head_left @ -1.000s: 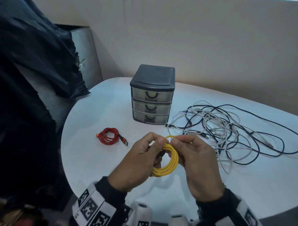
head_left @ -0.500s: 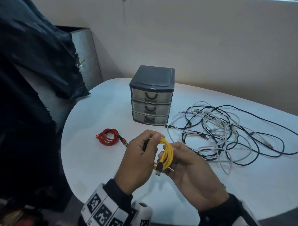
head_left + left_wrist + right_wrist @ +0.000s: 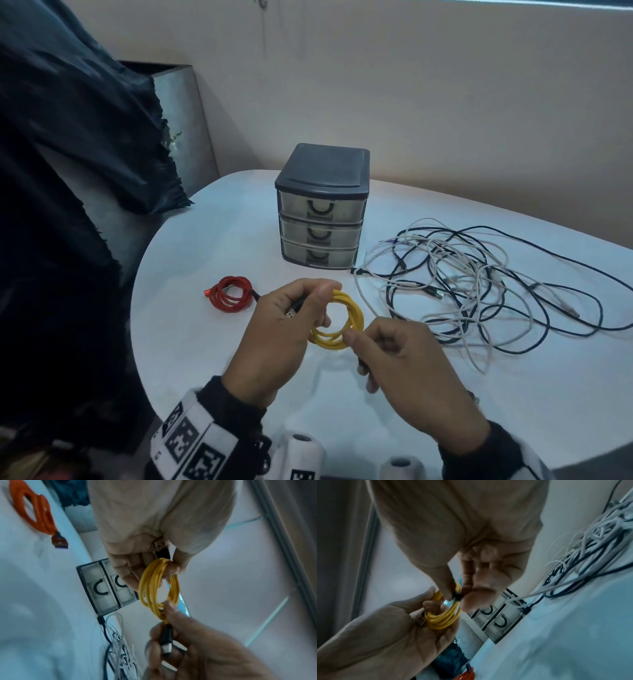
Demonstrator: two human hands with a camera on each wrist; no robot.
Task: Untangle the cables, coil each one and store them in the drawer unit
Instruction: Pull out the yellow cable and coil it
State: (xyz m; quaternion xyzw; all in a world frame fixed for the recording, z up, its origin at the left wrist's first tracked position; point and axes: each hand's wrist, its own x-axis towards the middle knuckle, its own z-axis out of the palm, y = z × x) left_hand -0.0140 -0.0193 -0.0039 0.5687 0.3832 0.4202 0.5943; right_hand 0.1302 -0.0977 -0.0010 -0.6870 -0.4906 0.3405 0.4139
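A coiled yellow cable (image 3: 346, 318) (image 3: 157, 588) (image 3: 443, 618) hangs between both hands above the white table (image 3: 205, 342). My left hand (image 3: 291, 322) pinches the coil's top together with its USB plug (image 3: 161, 547). My right hand (image 3: 394, 356) pinches the coil's lower edge and holds the other black plug (image 3: 167, 641). A coiled red cable (image 3: 231, 294) lies on the table to the left. A tangle of white and dark cables (image 3: 479, 284) spreads on the right. The dark three-drawer unit (image 3: 322, 209) stands behind with its drawers closed.
A dark cloth (image 3: 68, 171) hangs over a grey box at the left beyond the table's rim. A beige wall (image 3: 411, 85) rises behind the drawer unit. The table's front edge runs just under my wrists.
The yellow coil has turned to face up and flatter. My right hand shifted from beneath the coil to pinching its lower edge with the plug end. My left hand kept its grip.
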